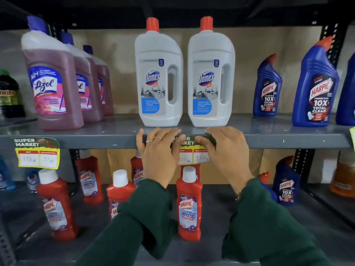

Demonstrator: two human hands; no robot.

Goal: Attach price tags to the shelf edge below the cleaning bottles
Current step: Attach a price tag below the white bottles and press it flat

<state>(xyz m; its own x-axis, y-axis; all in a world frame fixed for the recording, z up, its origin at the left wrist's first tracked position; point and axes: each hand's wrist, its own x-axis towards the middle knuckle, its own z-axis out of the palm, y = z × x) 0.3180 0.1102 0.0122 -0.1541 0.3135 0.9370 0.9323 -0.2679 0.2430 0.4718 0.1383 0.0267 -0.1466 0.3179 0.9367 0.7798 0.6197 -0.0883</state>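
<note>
hanging yellow-green price tag point(192, 150), half-covered

Grey metal shelving point(288, 138), brown cardboard backing point(119, 54), dim overhead

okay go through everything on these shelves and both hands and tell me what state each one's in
White Domex bottles: upright, red caps on.
Pink Lizol bottles: capped, standing.
Blue Harpic bottles: upright, capped.
Yellow-green price tag under the Domex: pressed against the grey shelf edge.
Left-side price tag: already stuck on.
Left hand: flat on tag.
Right hand: flat on tag.
</note>
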